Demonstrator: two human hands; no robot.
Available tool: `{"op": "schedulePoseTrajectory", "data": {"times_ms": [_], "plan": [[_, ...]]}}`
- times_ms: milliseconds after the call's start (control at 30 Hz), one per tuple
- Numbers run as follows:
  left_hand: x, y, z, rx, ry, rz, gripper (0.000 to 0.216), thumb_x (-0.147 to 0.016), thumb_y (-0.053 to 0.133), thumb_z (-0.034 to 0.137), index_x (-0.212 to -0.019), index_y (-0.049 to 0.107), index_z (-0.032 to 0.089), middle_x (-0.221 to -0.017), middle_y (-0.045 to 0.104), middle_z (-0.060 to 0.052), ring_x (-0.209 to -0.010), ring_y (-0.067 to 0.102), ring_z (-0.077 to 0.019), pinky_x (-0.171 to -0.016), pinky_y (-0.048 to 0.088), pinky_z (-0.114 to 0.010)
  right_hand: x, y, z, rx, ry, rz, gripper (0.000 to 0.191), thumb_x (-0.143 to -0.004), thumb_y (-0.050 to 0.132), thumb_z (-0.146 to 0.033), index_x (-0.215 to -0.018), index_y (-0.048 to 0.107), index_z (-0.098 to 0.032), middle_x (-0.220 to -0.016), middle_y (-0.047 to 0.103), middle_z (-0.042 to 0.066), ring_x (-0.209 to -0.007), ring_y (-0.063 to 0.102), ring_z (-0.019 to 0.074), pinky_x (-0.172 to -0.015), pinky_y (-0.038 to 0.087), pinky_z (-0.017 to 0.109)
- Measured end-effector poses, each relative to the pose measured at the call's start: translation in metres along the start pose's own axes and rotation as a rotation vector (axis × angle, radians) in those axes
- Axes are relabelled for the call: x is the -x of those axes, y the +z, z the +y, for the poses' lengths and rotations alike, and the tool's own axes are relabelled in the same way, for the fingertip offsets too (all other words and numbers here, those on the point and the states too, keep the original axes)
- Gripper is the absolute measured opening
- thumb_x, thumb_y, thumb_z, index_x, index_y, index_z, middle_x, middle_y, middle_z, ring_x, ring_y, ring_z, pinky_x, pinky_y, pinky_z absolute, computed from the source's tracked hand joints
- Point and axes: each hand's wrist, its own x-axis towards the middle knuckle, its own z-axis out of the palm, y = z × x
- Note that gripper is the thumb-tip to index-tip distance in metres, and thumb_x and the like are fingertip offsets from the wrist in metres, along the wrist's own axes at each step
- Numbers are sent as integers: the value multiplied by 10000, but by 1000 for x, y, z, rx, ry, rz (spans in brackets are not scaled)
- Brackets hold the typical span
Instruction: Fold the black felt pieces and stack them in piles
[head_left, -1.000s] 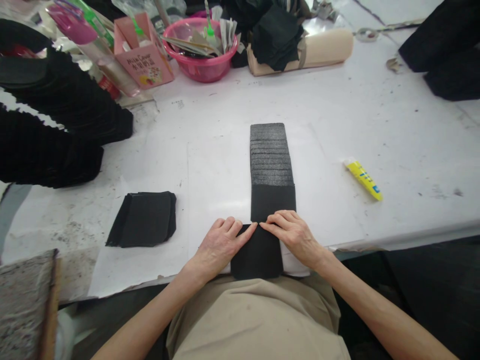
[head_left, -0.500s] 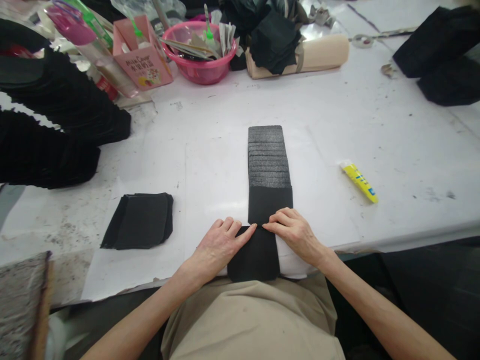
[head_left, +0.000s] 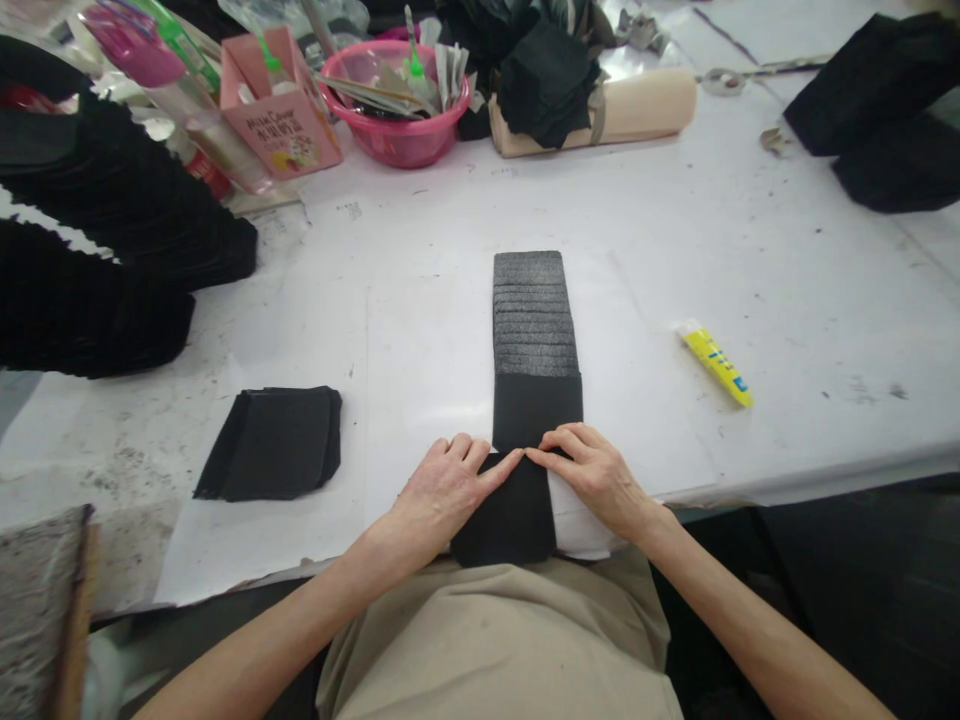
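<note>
A black fabric piece (head_left: 506, 515) lies at the table's near edge, under both my hands. My left hand (head_left: 442, 490) rests flat on its left part, fingers stretched toward the middle. My right hand (head_left: 596, 475) presses its top edge with the fingertips, meeting the left fingertips. Beyond them a row of overlapped pieces (head_left: 534, 325) runs away from me: the nearest one black, the farther ones showing grey glittery faces.
A small stack of black pieces (head_left: 274, 445) lies to the left. A yellow glue tube (head_left: 716, 362) lies to the right. Big black fabric piles (head_left: 97, 250) fill the left; more at far right (head_left: 885, 110). A pink basin (head_left: 397, 100), pink box (head_left: 281, 105) and beige roll (head_left: 637, 105) stand behind.
Both hands stay on the black piece with fingertips together. The view has shifted slightly; the piece and hands sit a little lower and to the left.
</note>
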Motion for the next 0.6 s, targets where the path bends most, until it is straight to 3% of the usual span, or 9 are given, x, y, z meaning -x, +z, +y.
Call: {"op": "schedulePoseTrajectory", "data": {"times_ms": [200, 400, 600], "plan": [[1, -2, 1, -3, -14, 7, 651, -894, 581, 122, -1468, 329, 299, -979, 526, -65, -882, 514, -236, -685, 404, -348, 10, -1, 1, 0, 23, 8, 365, -972, 476, -113, -1296, 604, -222, -1167, 618, 96, -1128, 548, 219, -985, 515, 416], [2, -3, 1, 3, -12, 19, 646, -900, 568, 126, -1473, 319, 293, -995, 525, -65, -884, 510, -236, -703, 413, -352, 5, 2, -7, -36, 104, 159, 310, -968, 474, -98, -1211, 635, -203, -1117, 622, 94, -1071, 565, 209, -929, 521, 392], [4, -4, -1, 21, -10, 27, 521, -928, 551, 168, -1414, 395, 271, -991, 522, -67, -910, 506, -234, -730, 420, -351, -10, 17, -20, 2, 29, 93, 268, -971, 518, -144, -1206, 636, -195, -1087, 658, 88, -1023, 582, 217, -890, 505, 392]]}}
